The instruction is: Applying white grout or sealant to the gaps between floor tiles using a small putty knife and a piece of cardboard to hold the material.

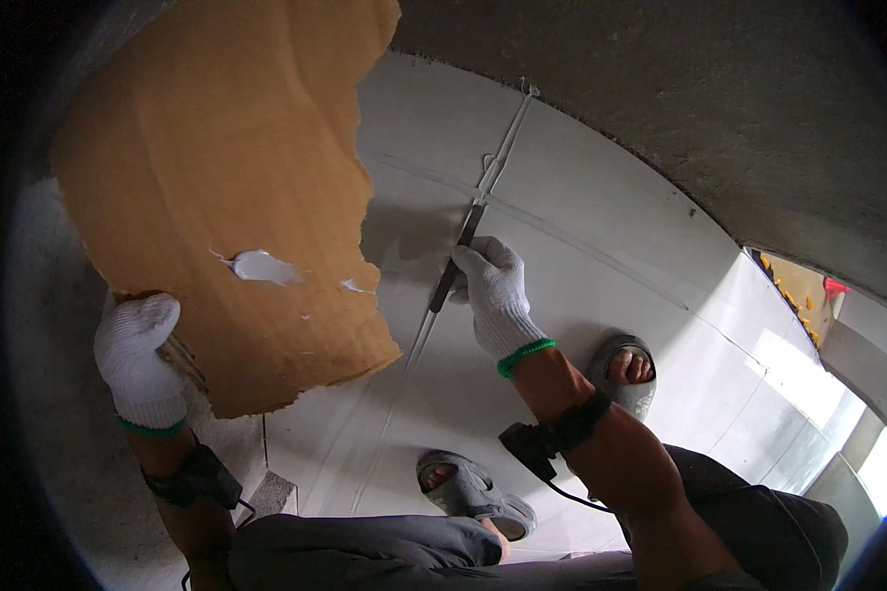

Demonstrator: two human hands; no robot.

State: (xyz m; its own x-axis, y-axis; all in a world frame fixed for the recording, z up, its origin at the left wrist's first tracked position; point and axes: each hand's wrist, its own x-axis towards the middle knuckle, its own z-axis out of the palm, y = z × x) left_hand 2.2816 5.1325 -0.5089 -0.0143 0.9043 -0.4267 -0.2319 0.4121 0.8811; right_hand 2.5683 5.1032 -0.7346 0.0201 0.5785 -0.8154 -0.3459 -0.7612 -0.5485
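My left hand (140, 357), in a white knit glove with a green cuff, grips the lower left edge of a torn brown cardboard sheet (227, 138). A blob of white paste (264, 267) and a few small smears lie on the cardboard. In my right hand (496, 298), gloved the same way, is a narrow dark stick-shaped tool (471, 225), pinched between thumb and fingers. The tool lies along a tile joint (511, 138) lined with wet white paste; its far end touches the joint. Part of its length is hidden by my fingers.
Pale grey floor tiles (581, 197) spread ahead, with a second joint crossing the first. A dark wall (700, 89) bounds the far side. My sandalled feet (629, 369) stand on the tiles. A rough concrete surface (54, 433) lies at the left, and a sunlit opening (798, 286) at the right.
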